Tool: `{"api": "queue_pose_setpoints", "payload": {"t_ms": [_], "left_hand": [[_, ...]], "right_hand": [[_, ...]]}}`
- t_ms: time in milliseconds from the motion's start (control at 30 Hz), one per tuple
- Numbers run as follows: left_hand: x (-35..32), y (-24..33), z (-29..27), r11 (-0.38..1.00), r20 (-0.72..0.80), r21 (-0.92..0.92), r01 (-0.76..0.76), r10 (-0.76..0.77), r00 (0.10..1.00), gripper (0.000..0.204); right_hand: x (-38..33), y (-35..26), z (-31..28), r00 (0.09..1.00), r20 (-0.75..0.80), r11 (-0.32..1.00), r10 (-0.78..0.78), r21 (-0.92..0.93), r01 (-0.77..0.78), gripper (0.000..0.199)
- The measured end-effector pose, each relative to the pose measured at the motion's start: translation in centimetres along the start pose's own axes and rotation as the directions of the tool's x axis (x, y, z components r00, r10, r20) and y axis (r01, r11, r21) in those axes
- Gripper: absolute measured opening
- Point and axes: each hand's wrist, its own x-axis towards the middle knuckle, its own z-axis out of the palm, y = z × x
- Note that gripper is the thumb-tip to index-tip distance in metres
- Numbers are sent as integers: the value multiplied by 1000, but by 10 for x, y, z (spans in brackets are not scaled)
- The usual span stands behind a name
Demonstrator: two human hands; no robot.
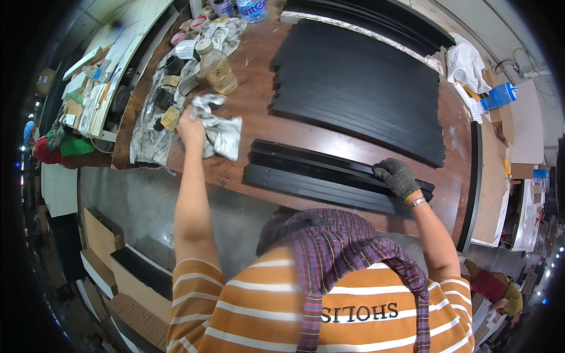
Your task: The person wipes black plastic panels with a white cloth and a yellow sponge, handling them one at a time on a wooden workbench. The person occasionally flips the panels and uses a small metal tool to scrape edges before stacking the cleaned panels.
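Note:
My left hand [191, 129] is bare and grips a crumpled, stained grey-white rag [220, 132] above the brown worktable [259, 126]. My right hand [397, 176] wears a dark knitted glove and presses on the right end of a small bundle of long black strips [312, 173] lying near the table's front edge. Behind them lies a wide batch of black strips [359, 82], side by side. A further stack of black strips [376, 20] lies at the far edge.
A glass jar of amber liquid [216, 69] stands by the rag, on a dirty cloth [153, 126] with small blocks and lids. A water bottle [253, 9] stands at the back. White cloth [465, 62] and a blue object [500, 95] lie right. Boards lean below left.

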Motion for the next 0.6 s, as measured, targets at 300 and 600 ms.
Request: {"api": "queue_pose_setpoints", "payload": {"t_ms": [300, 600], "left_hand": [[-153, 223, 0, 627, 294, -386, -677, 779, 553, 48], [-16, 98, -5, 693, 216, -140, -707, 719, 661, 63]], "right_hand": [[-9, -85, -25, 998, -47, 999, -36, -43, 34, 48], [-61, -113, -47, 983, 16, 982, 182, 51, -182, 63]]}}
